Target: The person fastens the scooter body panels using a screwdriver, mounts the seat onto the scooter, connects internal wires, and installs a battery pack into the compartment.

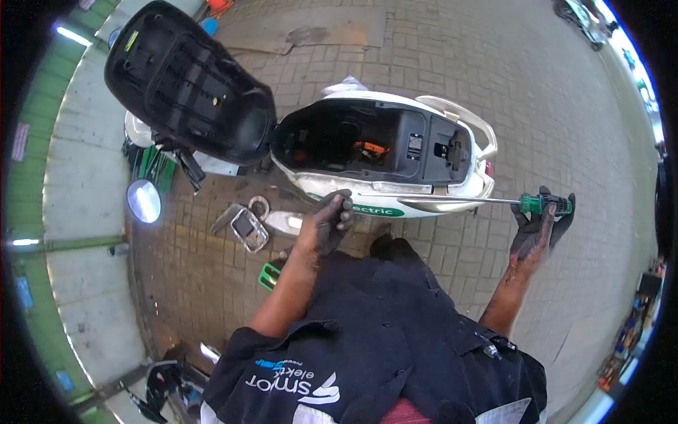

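The right hand [540, 222], dark with grime, grips the green handle of a long screwdriver [494, 202], fingers curled around it. The shaft runs level toward the left hand [332, 220], its tip reaching the white side of the scooter [395, 180] just below the rim of the open compartment. The left hand is loosely closed near that tip, fingers bent inward; whether they pinch the tip or anything else cannot be told. The scooter stands on brick paving [494, 85] in front of the person, its black seat [187, 85] tipped up to the left, baring the dark tub with an orange part inside. A green "electric" label shows on the side panel by the left hand. On the paving to the left lie a round mirror [143, 201], a small rectangular metal part [248, 229] and a green object [269, 274] beside the left forearm.
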